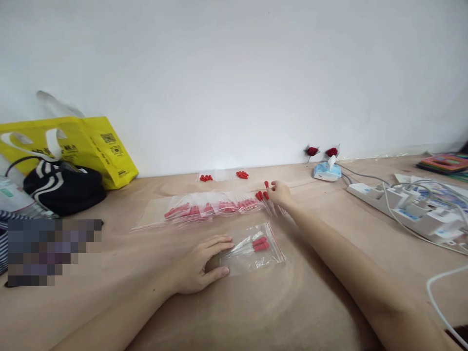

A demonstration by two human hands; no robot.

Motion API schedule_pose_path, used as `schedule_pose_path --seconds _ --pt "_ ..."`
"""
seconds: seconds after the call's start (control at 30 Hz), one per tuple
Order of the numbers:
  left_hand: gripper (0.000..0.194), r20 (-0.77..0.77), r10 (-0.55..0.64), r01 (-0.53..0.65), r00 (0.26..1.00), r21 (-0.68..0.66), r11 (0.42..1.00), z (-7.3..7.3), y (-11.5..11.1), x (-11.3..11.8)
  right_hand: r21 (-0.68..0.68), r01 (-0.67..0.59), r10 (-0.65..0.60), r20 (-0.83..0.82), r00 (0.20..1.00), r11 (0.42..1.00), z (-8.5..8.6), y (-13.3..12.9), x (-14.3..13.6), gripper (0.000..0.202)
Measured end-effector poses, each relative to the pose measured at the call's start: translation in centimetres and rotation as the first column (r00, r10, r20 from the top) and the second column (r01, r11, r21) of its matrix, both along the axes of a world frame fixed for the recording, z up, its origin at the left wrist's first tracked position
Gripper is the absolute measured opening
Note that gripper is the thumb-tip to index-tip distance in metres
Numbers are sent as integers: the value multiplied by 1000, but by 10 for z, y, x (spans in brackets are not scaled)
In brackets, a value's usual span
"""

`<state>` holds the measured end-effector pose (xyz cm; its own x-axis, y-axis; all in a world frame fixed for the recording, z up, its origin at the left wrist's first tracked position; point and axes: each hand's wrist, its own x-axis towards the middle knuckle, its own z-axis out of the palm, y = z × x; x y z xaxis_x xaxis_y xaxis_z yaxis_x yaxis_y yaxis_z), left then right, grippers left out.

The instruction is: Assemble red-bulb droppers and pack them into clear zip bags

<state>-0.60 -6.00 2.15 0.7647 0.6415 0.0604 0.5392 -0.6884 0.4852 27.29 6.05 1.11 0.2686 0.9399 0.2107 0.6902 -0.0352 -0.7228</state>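
Note:
A clear zip bag (244, 261) lies flat on the table in front of me, with a few red-bulbed glass droppers (260, 243) inside. At its left edge rests my left hand (204, 263), thumb and fingers spread apart and fingertips touching the plastic. Farther off, my right hand (278, 193) pinches a red-bulbed dropper (266, 185). Just below it are loose droppers (261, 195) with red bulbs, their thin stems partly under the hand. An overlapping row of filled zip bags (215, 204) stretches leftward from there.
Red bulbs (206, 178) lie in small groups by the wall. A yellow bag (109, 151) and a black striped pouch (69, 187) stand left. At right are a tissue pack (326, 171), two dark red flowers (332, 151), a power strip (402, 207) and a white cable (435, 302).

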Motion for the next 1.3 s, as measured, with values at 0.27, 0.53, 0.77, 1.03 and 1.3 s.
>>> schedule_pose_path --seconds 0.27,0.53,0.77,1.03,1.3 --pt "43 -3 9 -9 1000 0 1000 -2 1 0 119 -215 245 -452 858 969 2 -66 29 30" --pt "45 -29 -7 8 1000 22 1000 -3 3 0 189 -76 201 -831 519 979 -21 -104 8 54" --pt "46 -26 2 -1 1000 29 1000 -4 2 -1 239 -31 220 -825 520 971 -24 -109 -9 53" --pt "50 -11 4 -4 1000 45 999 -10 4 -5 151 -275 283 -788 546 950 -21 -123 -17 46" --pt "50 -23 14 -12 1000 68 998 -11 5 -4 183 -391 432 -406 806 902 -38 -118 -12 26"
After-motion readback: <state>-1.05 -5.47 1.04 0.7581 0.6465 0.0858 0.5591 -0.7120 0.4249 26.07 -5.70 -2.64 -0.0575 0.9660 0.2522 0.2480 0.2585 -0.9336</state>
